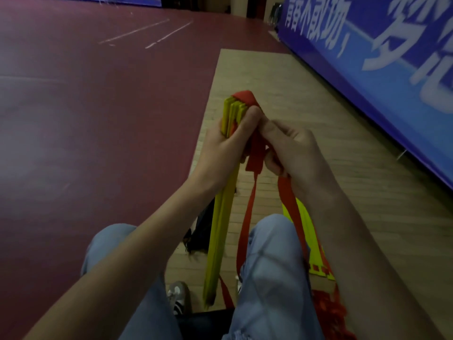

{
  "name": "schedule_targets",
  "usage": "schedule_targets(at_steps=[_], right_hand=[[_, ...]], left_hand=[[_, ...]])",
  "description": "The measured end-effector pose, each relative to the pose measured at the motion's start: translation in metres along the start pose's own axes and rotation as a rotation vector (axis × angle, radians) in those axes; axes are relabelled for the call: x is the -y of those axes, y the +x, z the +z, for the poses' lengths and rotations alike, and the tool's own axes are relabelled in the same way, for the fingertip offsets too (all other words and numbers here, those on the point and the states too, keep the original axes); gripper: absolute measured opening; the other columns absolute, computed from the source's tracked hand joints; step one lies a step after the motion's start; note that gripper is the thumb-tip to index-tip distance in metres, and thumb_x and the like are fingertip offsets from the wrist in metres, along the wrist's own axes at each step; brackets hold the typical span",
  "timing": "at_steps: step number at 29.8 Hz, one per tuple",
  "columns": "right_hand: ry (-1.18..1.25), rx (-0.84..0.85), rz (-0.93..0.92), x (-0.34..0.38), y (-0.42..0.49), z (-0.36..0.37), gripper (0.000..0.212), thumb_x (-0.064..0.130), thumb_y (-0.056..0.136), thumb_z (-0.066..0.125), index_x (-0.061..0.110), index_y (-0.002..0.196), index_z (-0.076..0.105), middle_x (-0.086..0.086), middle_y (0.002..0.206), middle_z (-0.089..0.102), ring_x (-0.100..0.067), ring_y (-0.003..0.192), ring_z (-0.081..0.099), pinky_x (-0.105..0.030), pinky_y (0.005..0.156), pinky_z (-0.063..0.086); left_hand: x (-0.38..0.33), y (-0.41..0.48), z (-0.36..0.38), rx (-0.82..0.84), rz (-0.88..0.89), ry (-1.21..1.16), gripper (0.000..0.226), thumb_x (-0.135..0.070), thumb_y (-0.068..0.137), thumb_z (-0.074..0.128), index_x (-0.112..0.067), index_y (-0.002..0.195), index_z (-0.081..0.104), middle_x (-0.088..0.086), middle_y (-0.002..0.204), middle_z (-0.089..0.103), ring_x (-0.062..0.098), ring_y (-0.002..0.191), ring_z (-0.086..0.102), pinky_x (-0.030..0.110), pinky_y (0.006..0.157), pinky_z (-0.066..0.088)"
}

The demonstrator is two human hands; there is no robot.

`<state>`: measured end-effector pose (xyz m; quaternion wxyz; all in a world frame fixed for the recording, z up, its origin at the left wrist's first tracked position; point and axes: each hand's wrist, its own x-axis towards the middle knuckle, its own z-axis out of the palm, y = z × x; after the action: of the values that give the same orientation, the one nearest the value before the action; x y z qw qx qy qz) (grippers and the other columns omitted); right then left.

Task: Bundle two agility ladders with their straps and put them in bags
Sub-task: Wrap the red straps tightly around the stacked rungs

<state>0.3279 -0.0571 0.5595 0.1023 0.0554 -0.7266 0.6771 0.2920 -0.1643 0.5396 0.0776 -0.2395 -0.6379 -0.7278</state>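
Head view: left hand [220, 146] grip closed round the upper end of the bundle of flat yellow plastic ladder rungs [218, 241] (held upright above the wooden floor [343, 168]). Right hand [291, 153] grip pinches the red woven strap [245, 97] looped over the bundle's top.

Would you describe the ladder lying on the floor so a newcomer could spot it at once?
Follow the blue banner down to the wooden floor strip. Beside the person's right knee lies a ladder of yellow rungs; unlike the yellow bundle gripped in the left hand, nobody holds it.
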Motion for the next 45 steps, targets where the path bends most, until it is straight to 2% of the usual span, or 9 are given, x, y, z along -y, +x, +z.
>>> schedule_targets(at_steps=[3, 7, 12, 17, 23, 28, 34, 41, 45], right_hand=[[-0.071, -0.088, -0.073, 0.017, 0.003, 0.003, 0.02, 0.03, 0.092, 0.052, 0.011, 0.092, 0.06, 0.01, 0.056, 0.051, 0.002, 0.034, 0.044, -0.009, 0.035, 0.029], [-0.11, -0.121, -0.142, 0.046, 0.015, 0.004, 0.028, 0.035, 0.091, 0.053, 0.01, 0.104, 0.054, 0.004, 0.074, 0.057, 0.01, 0.04, 0.049, -0.004, 0.039, 0.034], [-0.08, -0.037, -0.193, 0.062, 0.012, 0.005, 0.021, 0.029, 0.093, 0.051, 0.009, 0.088, 0.056, 0.007, 0.06, 0.055, 0.003, 0.037, 0.048, -0.007, 0.038, 0.033], [-0.094, 0.061, -0.111, 0.038, 0.008, 0.008, 0.024, 0.032, 0.091, 0.052, 0.014, 0.076, 0.058, -0.003, 0.055, 0.053, -0.005, 0.034, 0.039, -0.015, 0.035, 0.03], [-0.014, 0.098, -0.065, 0.02, -0.004, 0.009, 0.032, 0.028, 0.093, 0.05, 0.001, 0.083, 0.062, -0.01, 0.047, 0.048, -0.008, 0.031, 0.035, -0.016, 0.035, 0.028], [-0.018, 0.204, 0.01, 0.014, -0.005, 0.015, 0.041, 0.034, 0.095, 0.042, -0.001, 0.083, 0.06, -0.048, 0.078, 0.05, -0.01, 0.029, 0.029, -0.017, 0.033, 0.025], [-0.014, 0.229, 0.077, 0.003, -0.008, 0.022, 0.041, 0.037, 0.093, 0.043, 0.011, 0.065, 0.057, -0.01, 0.041, 0.046, -0.011, 0.028, 0.034, -0.018, 0.035, 0.028], [-0.182, 0.186, 0.058, 0.004, 0.011, 0.009, 0.025, 0.036, 0.088, 0.054, 0.018, 0.073, 0.063, -0.03, 0.085, 0.064, -0.011, 0.04, 0.047, -0.017, 0.037, 0.034], [-0.225, 0.249, 0.042, 0.009, 0.021, 0.006, 0.025, 0.039, 0.087, 0.053, 0.02, 0.075, 0.063, 0.003, 0.05, 0.06, -0.003, 0.041, 0.049, -0.014, 0.04, 0.037]], left_hand=[[-0.021, 0.011, 0.001, -0.012, -0.007, -0.035, 0.026, -0.051, 0.074, 0.057, -0.026, 0.067, 0.056, 0.008, 0.074, 0.055, 0.024, 0.071, 0.057, 0.043, 0.07, 0.05], [-0.054, 0.026, 0.002, 0.0, 0.006, -0.072, 0.027, -0.036, 0.092, 0.048, -0.01, 0.084, 0.05, 0.005, 0.076, 0.054, 0.022, 0.074, 0.058, 0.037, 0.073, 0.053], [-0.074, 0.029, 0.0, 0.026, -0.057, -0.087, 0.036, -0.039, 0.096, 0.038, -0.009, 0.085, 0.054, 0.004, 0.074, 0.06, 0.017, 0.069, 0.065, 0.036, 0.075, 0.056], [-0.058, 0.013, -0.007, 0.038, -0.246, -0.112, 0.076, -0.063, 0.08, 0.051, 0.009, 0.106, 0.055, 0.028, 0.093, 0.061, 0.035, 0.077, 0.063, 0.052, 0.082, 0.053], [-0.046, 0.007, -0.023, -0.014, -0.199, -0.134, 0.043, -0.053, 0.065, 0.051, -0.014, 0.082, 0.054, -0.001, 0.07, 0.057, 0.011, 0.064, 0.06, 0.027, 0.064, 0.055], [-0.043, 0.007, -0.032, -0.024, -0.197, -0.142, 0.023, -0.036, 0.074, 0.058, -0.016, 0.085, 0.058, -0.009, 0.058, 0.063, 0.006, 0.055, 0.063, 0.022, 0.052, 0.052], [-0.036, 0.009, -0.036, -0.04, -0.245, -0.144, 0.028, -0.025, 0.068, 0.064, -0.015, 0.094, 0.062, -0.012, 0.056, 0.062, 0.004, 0.056, 0.062, 0.019, 0.051, 0.049], [-0.031, 0.016, -0.045, -0.135, -0.283, -0.115, 0.015, -0.015, 0.082, 0.063, -0.014, 0.097, 0.062, -0.003, 0.072, 0.064, 0.009, 0.062, 0.064, 0.026, 0.058, 0.054], [-0.029, 0.019, -0.042, -0.097, -0.288, -0.125, 0.018, -0.017, 0.079, 0.064, -0.013, 0.096, 0.062, -0.004, 0.07, 0.067, 0.008, 0.062, 0.066, 0.024, 0.056, 0.053]])
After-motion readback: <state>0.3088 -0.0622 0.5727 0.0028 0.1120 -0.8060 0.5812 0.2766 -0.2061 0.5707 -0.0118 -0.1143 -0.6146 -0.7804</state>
